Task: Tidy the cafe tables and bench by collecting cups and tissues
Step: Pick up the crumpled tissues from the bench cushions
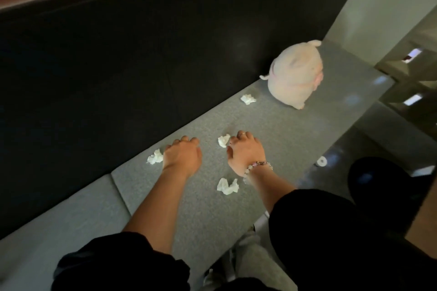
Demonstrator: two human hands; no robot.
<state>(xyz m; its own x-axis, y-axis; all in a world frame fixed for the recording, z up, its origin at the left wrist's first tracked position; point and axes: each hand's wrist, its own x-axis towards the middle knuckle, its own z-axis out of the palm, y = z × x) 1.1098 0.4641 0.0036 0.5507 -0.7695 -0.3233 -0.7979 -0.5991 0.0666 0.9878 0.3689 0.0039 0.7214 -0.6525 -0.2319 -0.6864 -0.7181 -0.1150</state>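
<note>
Several crumpled white tissues lie on the grey bench cushion (pixel 203 215). My left hand (pixel 183 155) rests palm down with loosely bent fingers, its outer edge touching one tissue (pixel 155 156). My right hand (pixel 246 152), with a bead bracelet on the wrist, pinches a second tissue (pixel 223 140) between thumb and forefinger. A third tissue (pixel 227 186) lies just below the right wrist. A fourth tissue (pixel 248 99) sits farther along the bench. No cup is in view.
A pale plush toy (pixel 295 75) stands at the far end of the bench. The dark padded backrest (pixel 118 73) runs along the left. A seam (pixel 120 194) splits the cushions. To the right are the glossy floor (pixel 354 168) and a dark round stool (pixel 383 186).
</note>
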